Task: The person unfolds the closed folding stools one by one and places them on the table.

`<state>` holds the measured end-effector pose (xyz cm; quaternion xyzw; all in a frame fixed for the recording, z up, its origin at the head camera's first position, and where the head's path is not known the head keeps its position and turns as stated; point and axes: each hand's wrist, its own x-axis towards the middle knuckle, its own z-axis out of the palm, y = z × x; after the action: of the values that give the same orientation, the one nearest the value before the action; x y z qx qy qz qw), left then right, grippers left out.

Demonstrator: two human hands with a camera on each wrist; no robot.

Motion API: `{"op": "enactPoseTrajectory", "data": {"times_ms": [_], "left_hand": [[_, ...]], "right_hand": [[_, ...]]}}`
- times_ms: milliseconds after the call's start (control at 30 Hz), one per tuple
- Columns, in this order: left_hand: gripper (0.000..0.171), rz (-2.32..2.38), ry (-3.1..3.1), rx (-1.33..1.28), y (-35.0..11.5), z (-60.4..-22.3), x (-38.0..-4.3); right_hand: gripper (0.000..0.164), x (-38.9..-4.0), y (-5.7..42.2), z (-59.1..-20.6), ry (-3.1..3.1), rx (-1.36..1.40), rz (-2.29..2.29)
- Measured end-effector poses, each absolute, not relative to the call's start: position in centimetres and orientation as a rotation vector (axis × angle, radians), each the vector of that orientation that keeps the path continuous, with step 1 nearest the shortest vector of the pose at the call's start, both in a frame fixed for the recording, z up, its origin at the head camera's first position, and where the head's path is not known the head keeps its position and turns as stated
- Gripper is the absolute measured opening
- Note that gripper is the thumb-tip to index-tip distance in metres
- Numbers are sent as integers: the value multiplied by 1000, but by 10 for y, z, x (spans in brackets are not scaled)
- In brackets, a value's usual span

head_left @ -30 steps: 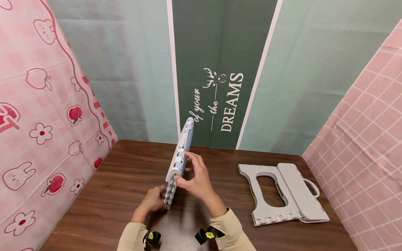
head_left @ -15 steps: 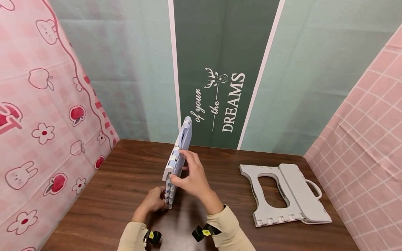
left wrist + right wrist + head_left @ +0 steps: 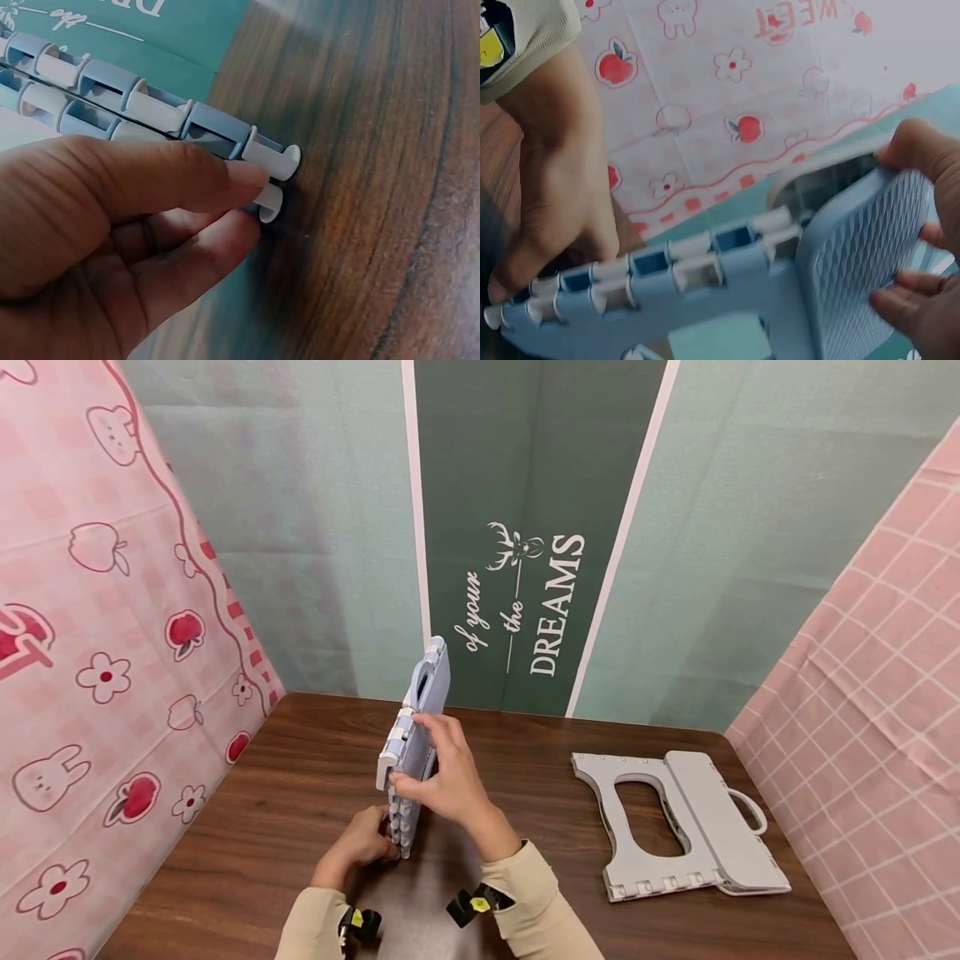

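A blue and white folding step stool stands nearly on edge on the table, mostly folded flat. My left hand pinches the hinged leg edge near its bottom corner; in the left wrist view, the thumb lies along the white and blue hinge knuckles. Higher up, my right hand holds the stool's top section, thumb and fingers spread along it. The right wrist view shows the textured top panel angled out from the legs, with a gap between the two panel halves.
A grey folding stool lies folded flat on the wooden table at the right, its carry handle toward the pink checked cloth. A green cloth hangs behind, and a pink printed cloth at the left.
My right hand has moved left with the stool's top section, which now leans further left and shows more of its blue face and handle. My left hand has stayed nearly still.
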<state>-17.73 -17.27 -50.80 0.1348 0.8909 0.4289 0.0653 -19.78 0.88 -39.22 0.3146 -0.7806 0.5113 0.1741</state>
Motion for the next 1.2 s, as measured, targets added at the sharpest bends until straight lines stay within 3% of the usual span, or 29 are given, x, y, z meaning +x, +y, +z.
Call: {"op": "enactPoseTrajectory", "data": {"times_ms": [767, 1200], "left_hand": [[37, 1281, 2646, 381, -177, -513, -179], [63, 1347, 2634, 380, -179, -500, -175]], "right_hand": [[72, -203, 6, -391, -2235, 920, 1515], [71, -204, 8, -392, -2236, 919, 1535]]}}
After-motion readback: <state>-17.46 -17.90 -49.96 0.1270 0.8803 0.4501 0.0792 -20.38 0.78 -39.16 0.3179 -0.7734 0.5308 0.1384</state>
